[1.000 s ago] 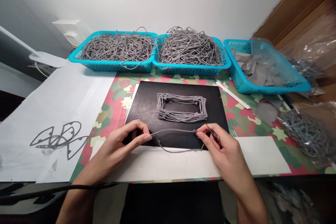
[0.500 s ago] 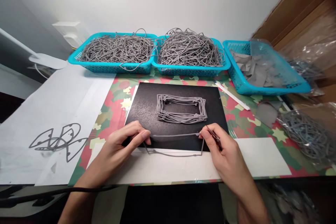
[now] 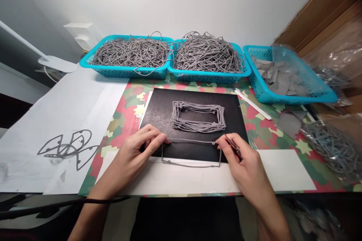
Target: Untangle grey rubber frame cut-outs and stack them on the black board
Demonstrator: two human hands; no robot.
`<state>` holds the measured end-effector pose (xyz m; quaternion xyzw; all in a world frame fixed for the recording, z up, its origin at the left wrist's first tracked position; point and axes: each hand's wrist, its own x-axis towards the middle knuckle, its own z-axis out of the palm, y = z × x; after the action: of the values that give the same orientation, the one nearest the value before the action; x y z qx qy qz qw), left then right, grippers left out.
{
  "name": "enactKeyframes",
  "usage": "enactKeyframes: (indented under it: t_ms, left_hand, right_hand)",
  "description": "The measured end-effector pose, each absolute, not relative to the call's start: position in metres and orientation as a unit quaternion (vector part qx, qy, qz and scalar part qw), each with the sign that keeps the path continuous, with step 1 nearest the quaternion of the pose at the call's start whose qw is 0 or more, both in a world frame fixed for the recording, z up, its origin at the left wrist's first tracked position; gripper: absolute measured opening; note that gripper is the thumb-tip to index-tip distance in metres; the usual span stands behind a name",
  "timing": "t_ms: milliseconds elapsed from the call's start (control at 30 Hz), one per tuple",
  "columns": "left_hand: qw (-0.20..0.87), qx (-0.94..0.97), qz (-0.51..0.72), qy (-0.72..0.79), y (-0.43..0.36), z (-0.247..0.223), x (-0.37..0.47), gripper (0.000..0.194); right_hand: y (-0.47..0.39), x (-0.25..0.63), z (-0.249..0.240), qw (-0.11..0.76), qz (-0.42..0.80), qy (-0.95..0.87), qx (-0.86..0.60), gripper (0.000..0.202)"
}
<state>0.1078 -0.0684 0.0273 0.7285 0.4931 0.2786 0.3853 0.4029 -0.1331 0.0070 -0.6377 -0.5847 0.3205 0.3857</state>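
Observation:
A thin grey rectangular gasket is stretched between my two hands over the near edge of a black board. My left hand pinches its upper left corner between thumb and finger. At the upper right corner, my right hand pinches the same gasket. Slim metal tweezers also lie within my right hand, their tip pointing up and away from the gasket. Just beyond, a stack of similar grey gaskets rests on the board in a rough rectangle.
Two blue baskets heaped with grey gaskets stand at the back. Right of them, another blue basket holds grey flat scraps. Several loose gaskets lie on white paper at left. A bag of gaskets and a white strip are at right.
My left hand has shifted slightly up and right, and the gasket's left side now hangs straighter. The whole view has moved a little, with things appearing further right.

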Motion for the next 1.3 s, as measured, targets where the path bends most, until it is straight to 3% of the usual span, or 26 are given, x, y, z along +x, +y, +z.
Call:
enactKeyframes:
  t_ms: [133,567,833,967,1100,1300]
  left_hand:
    - [0.378,0.738,0.261,0.495,-0.068,0.028,0.108,0.023]
    - [0.338,0.716,0.296,0.534,-0.071,0.022,0.111,0.025]
    - [0.328,0.765,0.312,0.458,-0.076,0.03,0.101,0.011]
    - [0.334,0.796,0.305,0.404,-0.084,0.026,0.083,0.004]
    - [0.325,0.801,0.284,0.414,-0.089,0.019,0.072,0.017]
    - [0.276,0.848,0.242,0.383,-0.089,0.019,0.074,0.028]
  right_hand:
    - [-0.133,0.403,0.007,0.381,0.321,-0.578,-0.646,0.03]
    - [-0.133,0.401,0.011,0.408,0.293,-0.577,-0.644,0.023]
    - [-0.144,0.404,0.023,0.49,0.211,-0.561,-0.633,0.016]
    - [-0.163,0.419,0.024,0.417,0.199,-0.644,-0.61,0.007]
    - [-0.177,0.418,0.016,0.337,0.188,-0.659,-0.645,0.014]
    - [-0.178,0.4,0.009,0.308,0.127,-0.638,-0.694,0.025]
